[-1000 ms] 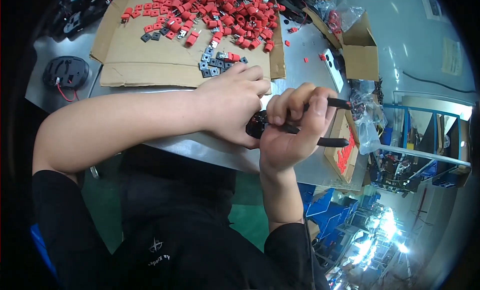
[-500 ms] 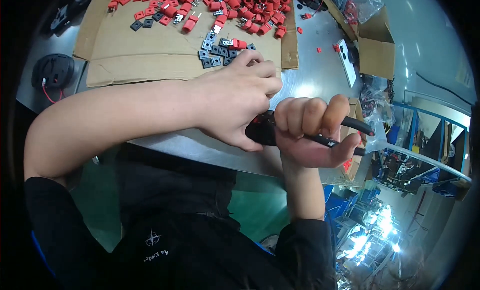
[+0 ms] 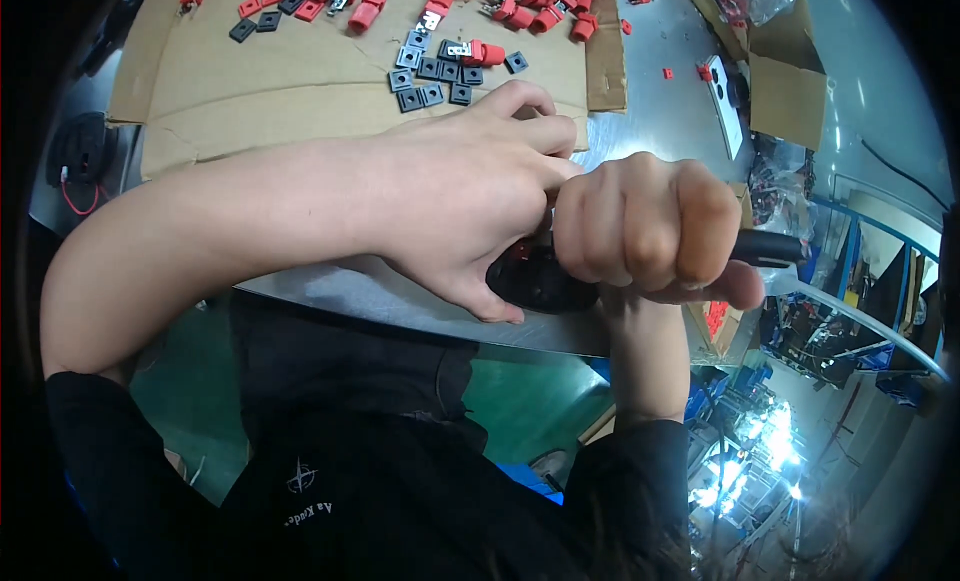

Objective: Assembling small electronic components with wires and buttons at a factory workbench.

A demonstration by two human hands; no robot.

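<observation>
My right hand (image 3: 655,221) is wrapped tightly round black-handled pliers (image 3: 770,249), whose handle ends stick out past the fist. The pliers' jaws are hidden. Between my two hands is a black rounded part (image 3: 545,284) with a bit of red at its top. My left hand (image 3: 480,186) grips this part from the left, thumb along its near side and fingers curled over the far side. Beyond my left hand, small black square pieces (image 3: 430,93) lie on the cardboard (image 3: 270,111), with a red connector (image 3: 482,53) among them.
Many red connectors (image 3: 540,16) are heaped at the far side of the cardboard. At left lies a black round device (image 3: 82,161) with a red wire. A white phone-like object (image 3: 725,111) and an open cardboard box (image 3: 790,91) are at right, on the metal table (image 3: 650,121).
The pliers' handles, spread apart before, are now squeezed together in my right fist. My view has shifted, so the cardboard and connectors appear higher. My left hand keeps its grip.
</observation>
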